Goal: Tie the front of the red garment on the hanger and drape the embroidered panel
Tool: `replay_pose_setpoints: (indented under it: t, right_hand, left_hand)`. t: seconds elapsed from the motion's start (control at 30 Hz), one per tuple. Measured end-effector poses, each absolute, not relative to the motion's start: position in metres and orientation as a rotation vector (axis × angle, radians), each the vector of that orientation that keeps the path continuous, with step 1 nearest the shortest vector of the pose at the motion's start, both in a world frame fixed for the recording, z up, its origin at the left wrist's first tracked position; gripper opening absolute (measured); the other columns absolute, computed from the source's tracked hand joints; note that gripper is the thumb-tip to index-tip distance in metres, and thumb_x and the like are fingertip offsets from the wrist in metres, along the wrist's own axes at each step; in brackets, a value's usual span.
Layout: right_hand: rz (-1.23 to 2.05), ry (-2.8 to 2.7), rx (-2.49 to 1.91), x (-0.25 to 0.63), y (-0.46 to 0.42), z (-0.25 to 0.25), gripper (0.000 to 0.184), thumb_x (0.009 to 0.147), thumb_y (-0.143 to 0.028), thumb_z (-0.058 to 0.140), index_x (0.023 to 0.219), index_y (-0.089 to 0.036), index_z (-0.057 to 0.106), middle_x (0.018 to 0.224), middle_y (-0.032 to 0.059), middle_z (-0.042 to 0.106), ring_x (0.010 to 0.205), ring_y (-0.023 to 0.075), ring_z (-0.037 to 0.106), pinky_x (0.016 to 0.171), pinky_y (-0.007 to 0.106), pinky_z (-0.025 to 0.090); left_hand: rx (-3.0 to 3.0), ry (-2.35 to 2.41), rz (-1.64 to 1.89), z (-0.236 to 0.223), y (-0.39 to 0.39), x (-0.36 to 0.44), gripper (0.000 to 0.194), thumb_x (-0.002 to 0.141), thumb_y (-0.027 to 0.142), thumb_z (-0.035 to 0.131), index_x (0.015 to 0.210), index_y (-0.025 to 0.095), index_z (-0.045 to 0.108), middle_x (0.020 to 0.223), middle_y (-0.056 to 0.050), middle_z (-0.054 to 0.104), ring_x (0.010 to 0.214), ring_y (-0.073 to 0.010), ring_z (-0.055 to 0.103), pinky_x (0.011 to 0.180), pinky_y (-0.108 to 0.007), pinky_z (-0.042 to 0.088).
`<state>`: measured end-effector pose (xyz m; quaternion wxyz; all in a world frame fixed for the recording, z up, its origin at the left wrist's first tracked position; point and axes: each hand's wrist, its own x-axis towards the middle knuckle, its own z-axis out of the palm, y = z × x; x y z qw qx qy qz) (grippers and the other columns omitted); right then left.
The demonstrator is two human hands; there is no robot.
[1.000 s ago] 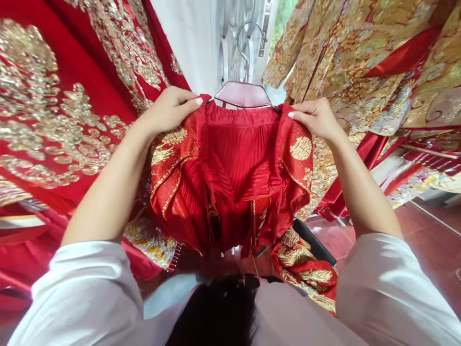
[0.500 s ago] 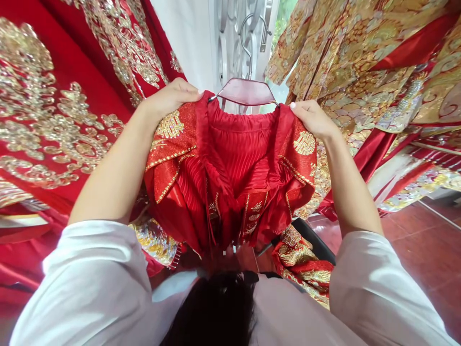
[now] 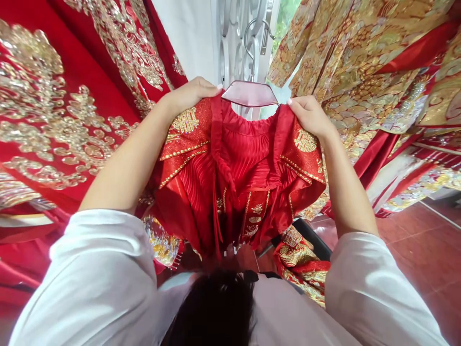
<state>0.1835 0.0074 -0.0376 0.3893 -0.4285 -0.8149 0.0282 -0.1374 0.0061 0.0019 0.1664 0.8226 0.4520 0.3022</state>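
A red pleated skirt (image 3: 248, 154) with gold embroidery and beaded edging hangs in front of me, its gathered waistband at the top. My left hand (image 3: 196, 92) is closed on the left end of the waistband, thumb on top. At the opposite end, my right hand (image 3: 311, 114) pinches the band in the same way. Between the two hands sits a clothes hanger (image 3: 250, 92) with a pale, translucent middle panel and a metal hook above. The hanger's clips are hidden behind the cloth and my fingers.
Red garments with gold sequins (image 3: 72, 115) hang close on the left. Gold-patterned robes (image 3: 345, 62) hang on the right. Behind the hanger is a white metal grille (image 3: 234, 43). Red and gold cloth (image 3: 302, 259) lies by a black edge below, over a red tiled floor (image 3: 418, 245).
My left hand has moved right, closer to the hanger, bringing its end of the waistband inward. The hanger has shifted slightly right, and its clips no longer show. My right hand has barely moved.
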Motion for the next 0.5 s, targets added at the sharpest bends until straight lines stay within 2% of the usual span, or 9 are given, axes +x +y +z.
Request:
replay_pose_setpoints:
  t: [0.07, 0.13, 0.2, 0.27, 0.4, 0.5]
  right_hand:
    - [-0.075, -2.028, -1.134, 0.187, -0.009, -0.039, 0.056, 0.088, -0.067, 0.035, 0.059, -0.02, 0.045, 0.061, 0.0035, 0.049, 0.066, 0.0182, 0.052, 0.071, 0.034, 0.045]
    - [-0.201, -1.972, -1.19, 0.19, -0.026, -0.048, 0.05, 0.089, -0.062, 0.037, 0.072, -0.019, 0.057, 0.072, 0.0064, 0.059, 0.075, 0.022, 0.057, 0.077, 0.036, 0.046]
    - [-0.259, -1.936, -1.234, 0.193, -0.039, -0.059, 0.047, 0.09, -0.059, 0.038, 0.089, -0.02, 0.062, 0.086, 0.0089, 0.064, 0.084, 0.0249, 0.059, 0.081, 0.037, 0.045]
    - [-0.25, -1.92, -1.239, 0.197, -0.041, -0.067, 0.047, 0.091, -0.06, 0.036, 0.094, -0.02, 0.062, 0.09, 0.0093, 0.064, 0.085, 0.0248, 0.059, 0.08, 0.037, 0.044]
    - [-0.014, -1.979, -1.157, 0.21, -0.02, -0.069, 0.054, 0.087, -0.068, 0.036, 0.071, -0.02, 0.056, 0.069, 0.0036, 0.055, 0.07, 0.0177, 0.052, 0.069, 0.032, 0.044]
    - [0.19, -1.952, -1.084, 0.222, -0.002, -0.064, 0.059, 0.081, -0.073, 0.041, 0.059, -0.02, 0.048, 0.058, 0.0008, 0.044, 0.062, 0.0149, 0.046, 0.06, 0.029, 0.042]
  left_hand:
    - [2.399, 1.438, 0.874, -0.004, -0.005, -0.136, 0.06, 0.072, 0.08, 0.035, 0.066, 0.025, 0.057, 0.064, 0.0, 0.058, 0.069, -0.0163, 0.041, 0.071, -0.038, 0.043]
    - [2.526, 1.693, 0.87, -0.012, -0.022, -0.135, 0.059, 0.081, 0.071, 0.028, 0.073, 0.024, 0.062, 0.073, -0.002, 0.062, 0.075, -0.0201, 0.048, 0.075, -0.04, 0.043]
    - [2.586, 1.933, 0.871, -0.021, -0.039, -0.135, 0.059, 0.084, 0.068, 0.026, 0.088, 0.023, 0.065, 0.086, -0.006, 0.065, 0.088, -0.0269, 0.054, 0.079, -0.042, 0.041]
    - [2.543, 2.015, 0.905, -0.029, -0.049, -0.135, 0.059, 0.084, 0.068, 0.026, 0.099, 0.024, 0.064, 0.095, -0.008, 0.065, 0.097, -0.0318, 0.056, 0.081, -0.043, 0.04]
    - [2.353, 1.73, 0.899, -0.033, -0.036, -0.147, 0.066, 0.085, 0.07, 0.023, 0.099, 0.022, 0.066, 0.096, -0.007, 0.068, 0.09, -0.029, 0.057, 0.081, -0.045, 0.042]
    - [2.056, 1.387, 0.795, -0.028, -0.016, -0.161, 0.061, 0.08, 0.073, 0.039, 0.11, 0.026, 0.065, 0.096, -0.002, 0.071, 0.085, -0.0257, 0.057, 0.08, -0.044, 0.045]
